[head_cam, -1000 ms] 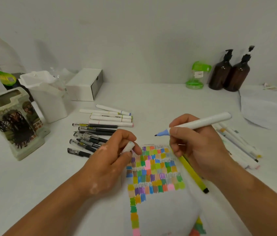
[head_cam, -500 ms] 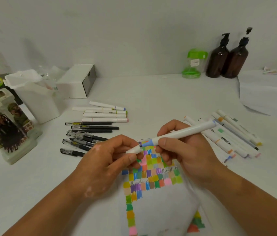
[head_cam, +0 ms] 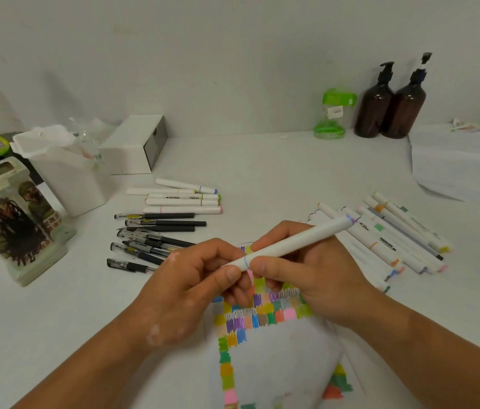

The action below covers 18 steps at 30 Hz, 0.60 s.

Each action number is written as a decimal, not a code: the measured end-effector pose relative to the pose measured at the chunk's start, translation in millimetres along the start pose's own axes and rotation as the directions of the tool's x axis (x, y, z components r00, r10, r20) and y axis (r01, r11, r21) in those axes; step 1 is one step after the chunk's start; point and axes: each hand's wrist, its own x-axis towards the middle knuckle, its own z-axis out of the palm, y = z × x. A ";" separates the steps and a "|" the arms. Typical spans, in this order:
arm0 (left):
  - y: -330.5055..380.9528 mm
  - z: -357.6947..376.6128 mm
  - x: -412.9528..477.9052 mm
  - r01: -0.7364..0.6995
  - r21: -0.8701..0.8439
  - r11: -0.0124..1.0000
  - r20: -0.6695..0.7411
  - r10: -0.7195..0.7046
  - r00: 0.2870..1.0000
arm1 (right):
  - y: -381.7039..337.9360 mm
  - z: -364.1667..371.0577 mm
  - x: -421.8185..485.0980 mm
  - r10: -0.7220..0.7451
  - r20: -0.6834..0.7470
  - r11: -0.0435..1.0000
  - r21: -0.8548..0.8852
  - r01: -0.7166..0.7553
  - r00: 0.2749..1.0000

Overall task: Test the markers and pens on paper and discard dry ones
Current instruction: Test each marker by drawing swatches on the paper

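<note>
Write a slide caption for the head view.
Both hands hold a capped white marker over the swatch-covered paper.

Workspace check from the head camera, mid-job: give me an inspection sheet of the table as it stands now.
Surface: white table, mostly bare at the back.
Job's things: white marker held over the test paper, which carries rows of colour swatches; marker pile to the right; five white markers and black pens to the left.
Clutter: white bin, white box, printed carton, two brown pump bottles, green container, paper stack.
Hands: left hand grips the marker's cap end; right hand grips its barrel.
Cables: nothing seen.
Surroundings: plain white wall.
</note>
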 end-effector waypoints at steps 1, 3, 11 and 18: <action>0.9 0.4 -0.1 0.008 -0.037 0.999 0.002 -0.008 1.000 | -0.1 0.0 0.0 -0.011 0.009 1.000 -0.007 0.011 1.000; 2.5 0.7 -0.1 0.034 -0.097 0.995 0.011 -0.033 0.999 | 0.1 -0.1 -0.2 -0.027 0.020 1.000 0.001 0.027 0.999; 3.2 3.1 5.1 0.050 -0.068 0.996 -0.046 -0.053 0.998 | -1.7 -5.0 3.7 0.031 0.029 0.972 0.232 -0.037 0.999; -5.4 -4.4 2.2 0.127 0.016 0.992 -0.041 -0.126 0.991 | -2.5 -13.2 10.2 0.025 -0.107 0.975 0.224 0.000 0.994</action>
